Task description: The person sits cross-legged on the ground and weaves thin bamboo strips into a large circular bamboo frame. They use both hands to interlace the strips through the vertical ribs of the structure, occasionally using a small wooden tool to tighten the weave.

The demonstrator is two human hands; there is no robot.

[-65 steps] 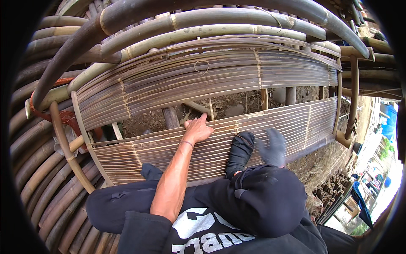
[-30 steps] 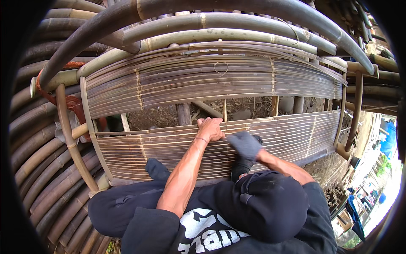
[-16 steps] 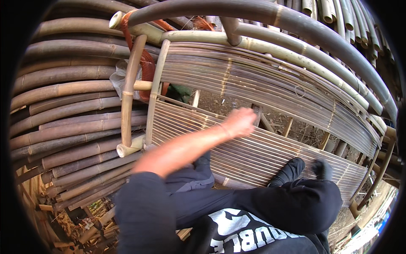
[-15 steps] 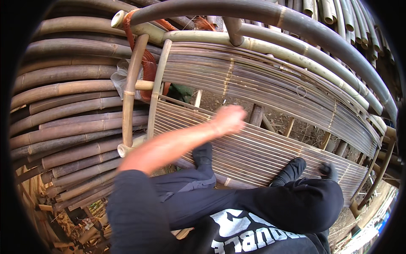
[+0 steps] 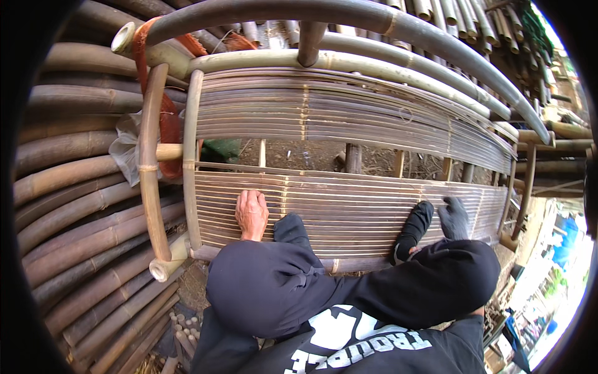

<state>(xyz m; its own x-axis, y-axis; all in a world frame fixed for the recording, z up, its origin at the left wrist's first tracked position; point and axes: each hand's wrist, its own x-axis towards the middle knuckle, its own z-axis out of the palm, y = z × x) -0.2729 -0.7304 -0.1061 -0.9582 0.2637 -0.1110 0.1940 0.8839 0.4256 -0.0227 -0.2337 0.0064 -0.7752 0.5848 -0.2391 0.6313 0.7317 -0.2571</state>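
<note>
My bare left hand [image 5: 251, 215] rests with bent fingers pressed together on the near panel of bamboo slats [image 5: 349, 215], toward its left end. Whatever lies under those fingertips is hidden. At the right part of this panel, my right hand [image 5: 454, 218] wears a dark grey glove; its fingers are partly bent and slightly apart, and nothing shows in them. Behind a gap lies the far panel of slats [image 5: 367, 115], with a thin loop of strip on it. Both panels sit in a bamboo bench frame [image 5: 190, 162]. My dark-socked feet [image 5: 418, 218] rest between my hands.
Thick bamboo poles [image 5: 87, 162] are stacked along the left. A curved bamboo rail [image 5: 355, 19] spans the far side. An orange strap [image 5: 167, 118] and a clear plastic bag [image 5: 126, 146] hang at the left post. More poles [image 5: 461, 25] lie at the back right.
My left hand has moved back and left from near the gap onto the near panel. My right glove's fingers have spread a little. The view has shifted, moving the bench leftward in the picture.
</note>
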